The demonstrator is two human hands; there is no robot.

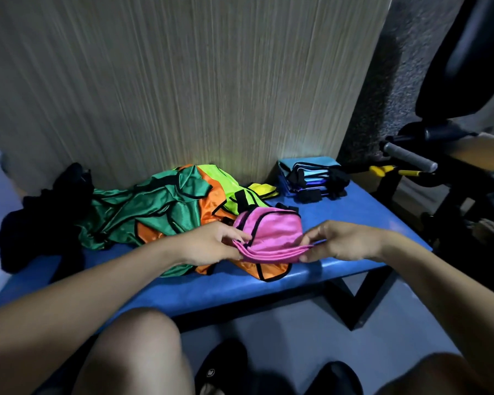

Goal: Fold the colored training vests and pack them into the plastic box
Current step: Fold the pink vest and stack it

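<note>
A pink vest with black trim lies partly folded on the blue bench. My left hand pinches its left edge and my right hand pinches its right edge. Behind it sits a loose heap: green vests, orange vests and neon yellow vests. A stack of folded blue vests rests at the bench's far right. No plastic box is in view.
Dark black cloth is bunched at the bench's left end. A wood-grain wall panel stands behind the bench. Black gym equipment with a grey handle stands to the right. My knees and dark shoes are below.
</note>
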